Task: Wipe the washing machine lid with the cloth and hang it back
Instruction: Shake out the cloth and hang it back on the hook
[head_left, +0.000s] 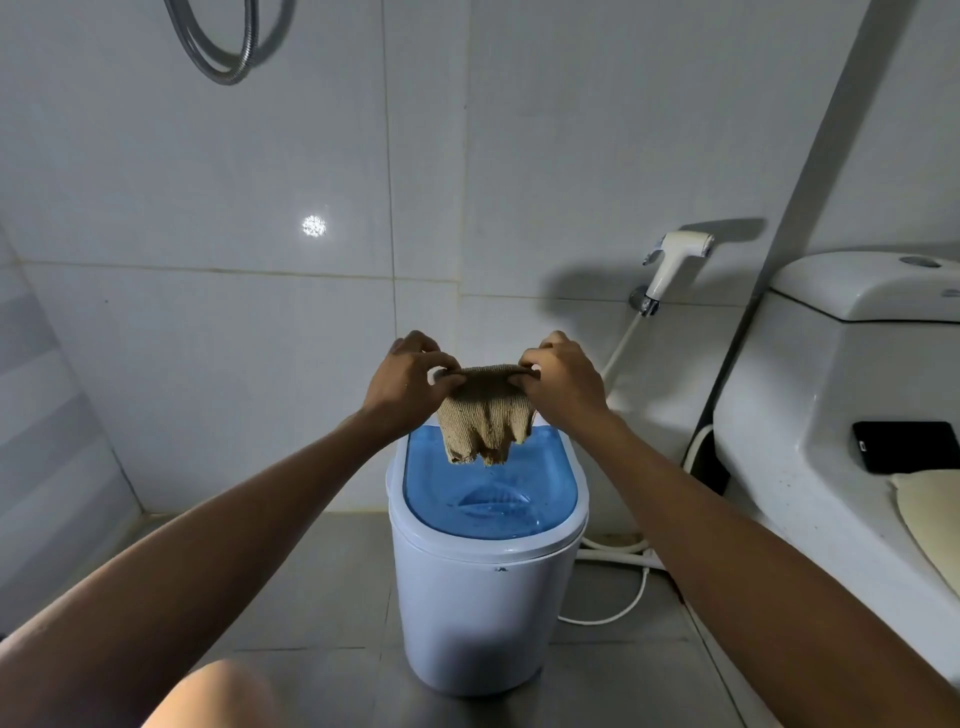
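A small white washing machine (483, 613) stands on the floor in front of me, its translucent blue lid (493, 499) closed. Above the lid's far end hangs a beige ribbed cloth (483, 421), stretched between both hands. My left hand (410, 379) pinches its top left corner. My right hand (563, 379) pinches the top right corner. The cloth's lower edge dangles just over the lid; whether it touches is unclear.
A white toilet (852, 415) with its cistern stands at the right, a black phone (906, 446) lying on it. A bidet sprayer (675, 260) hangs on the tiled wall, its hose trailing on the floor. A shower hose (228, 57) loops at top left. My knee (218, 696) shows below.
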